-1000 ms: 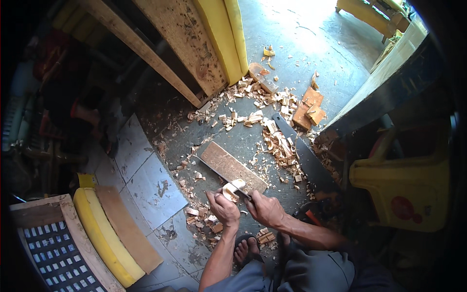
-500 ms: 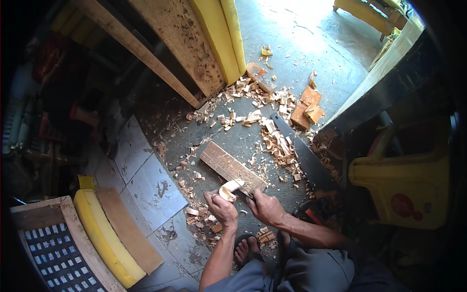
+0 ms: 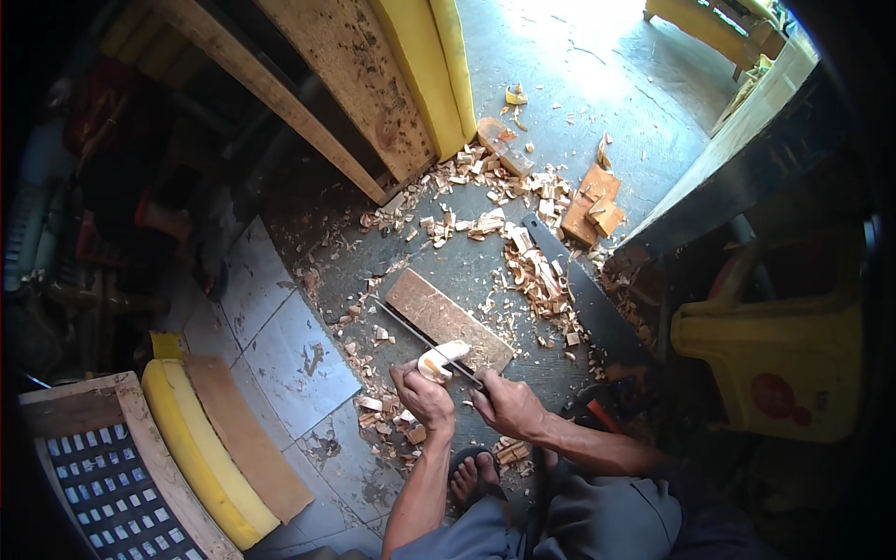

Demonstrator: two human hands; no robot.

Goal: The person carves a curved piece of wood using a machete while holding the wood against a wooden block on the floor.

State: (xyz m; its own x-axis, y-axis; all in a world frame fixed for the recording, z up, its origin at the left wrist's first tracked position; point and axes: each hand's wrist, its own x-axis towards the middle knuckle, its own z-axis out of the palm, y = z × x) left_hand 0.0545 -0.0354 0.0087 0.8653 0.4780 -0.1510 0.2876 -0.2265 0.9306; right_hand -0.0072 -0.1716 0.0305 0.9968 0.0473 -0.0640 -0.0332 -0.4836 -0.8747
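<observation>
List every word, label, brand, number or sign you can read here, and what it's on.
None readable.
Yellow plastic item: red round mark, no legible letters; small mark beside it, too small and blurred.
Saw, carved wood: no lettering visible.

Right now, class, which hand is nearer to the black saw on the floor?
Right. The right hand, gripping a thin tool, is below and left of the saw in the picture; the left hand, holding pale wood, is farther left.

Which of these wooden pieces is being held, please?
The pale, curved piece in the left hand; the flat board and orange block lie on the floor.
</observation>
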